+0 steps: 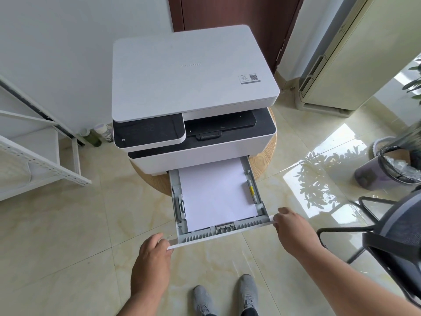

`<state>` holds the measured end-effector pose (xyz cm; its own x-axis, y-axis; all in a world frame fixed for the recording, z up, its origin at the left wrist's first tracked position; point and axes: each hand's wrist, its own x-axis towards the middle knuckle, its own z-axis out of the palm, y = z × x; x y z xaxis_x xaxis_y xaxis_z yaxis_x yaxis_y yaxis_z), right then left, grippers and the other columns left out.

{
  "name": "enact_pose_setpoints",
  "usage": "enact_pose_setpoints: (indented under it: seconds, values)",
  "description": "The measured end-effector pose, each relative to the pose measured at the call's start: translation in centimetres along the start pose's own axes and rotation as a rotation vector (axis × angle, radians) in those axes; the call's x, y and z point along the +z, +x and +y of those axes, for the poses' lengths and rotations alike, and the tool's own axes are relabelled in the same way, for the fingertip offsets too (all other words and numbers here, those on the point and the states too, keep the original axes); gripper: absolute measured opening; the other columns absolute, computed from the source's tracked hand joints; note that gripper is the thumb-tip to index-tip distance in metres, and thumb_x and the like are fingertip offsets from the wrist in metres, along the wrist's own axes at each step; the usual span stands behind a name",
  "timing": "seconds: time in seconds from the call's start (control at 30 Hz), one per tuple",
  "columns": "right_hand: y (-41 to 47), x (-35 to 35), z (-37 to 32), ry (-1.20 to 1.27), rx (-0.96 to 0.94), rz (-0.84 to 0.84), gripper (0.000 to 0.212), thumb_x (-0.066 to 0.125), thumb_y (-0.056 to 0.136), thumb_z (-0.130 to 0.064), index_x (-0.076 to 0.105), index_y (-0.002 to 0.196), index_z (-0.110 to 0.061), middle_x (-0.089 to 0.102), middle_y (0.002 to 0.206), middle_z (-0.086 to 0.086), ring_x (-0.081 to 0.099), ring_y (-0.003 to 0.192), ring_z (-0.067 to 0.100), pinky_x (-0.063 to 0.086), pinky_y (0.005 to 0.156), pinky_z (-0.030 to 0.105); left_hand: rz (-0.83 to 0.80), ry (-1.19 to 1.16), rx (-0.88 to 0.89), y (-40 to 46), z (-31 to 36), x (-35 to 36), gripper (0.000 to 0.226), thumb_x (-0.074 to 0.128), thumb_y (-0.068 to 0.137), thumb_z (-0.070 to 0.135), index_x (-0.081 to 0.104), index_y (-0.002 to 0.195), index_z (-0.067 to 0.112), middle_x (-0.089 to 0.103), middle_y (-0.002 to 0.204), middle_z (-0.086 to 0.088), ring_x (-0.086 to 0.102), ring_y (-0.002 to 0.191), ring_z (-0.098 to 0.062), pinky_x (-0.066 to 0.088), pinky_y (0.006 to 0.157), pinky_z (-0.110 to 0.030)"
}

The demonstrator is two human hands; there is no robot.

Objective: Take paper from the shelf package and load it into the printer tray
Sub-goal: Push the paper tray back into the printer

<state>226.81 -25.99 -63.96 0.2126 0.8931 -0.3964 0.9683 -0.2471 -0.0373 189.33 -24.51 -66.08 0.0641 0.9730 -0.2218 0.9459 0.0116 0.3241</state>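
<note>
A white and black printer [193,87] stands on a round wooden stool [264,160]. Its grey paper tray [227,231] is pulled far out toward me. A stack of white paper [216,197] lies flat inside the tray between the side guides. My left hand [152,254] grips the tray's front left corner. My right hand [291,226] grips the tray's front right corner. The paper package on the shelf is out of sight.
A white metal shelf [45,163] stands at the left by the wall. Bottles [100,135] sit on the floor behind it. A black chair [391,238] and a waste bin [391,165] are on the right. My grey shoes [225,295] are below the tray.
</note>
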Motion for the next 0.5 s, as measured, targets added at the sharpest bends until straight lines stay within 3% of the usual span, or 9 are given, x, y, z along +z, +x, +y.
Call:
enact_pose_setpoints:
  seconds: [0.33,0.5]
  values:
    - [-0.14,-0.04,-0.18,-0.019,-0.01,0.012,0.025,0.053,0.097,-0.013,0.062,0.075,-0.009,0.052,0.088,0.005,0.059,0.068,0.031,0.045,0.054,0.036,-0.001,-0.01,-0.017,-0.2,0.3,-0.3,0.016,0.079,0.085,0.013,0.066,0.076,0.014,0.068,0.121,0.003,0.061,0.115,-0.025,0.057,0.064,-0.037]
    - [-0.33,-0.02,-0.21,-0.029,0.001,0.009,0.027,0.052,0.098,-0.013,0.057,0.072,-0.008,0.049,0.086,0.003,0.049,0.064,0.031,0.038,0.052,0.034,-0.001,-0.013,-0.003,-0.33,0.19,-0.32,0.018,0.082,0.082,0.012,0.066,0.075,0.015,0.069,0.118,0.003,0.062,0.112,-0.025,0.058,0.062,-0.037]
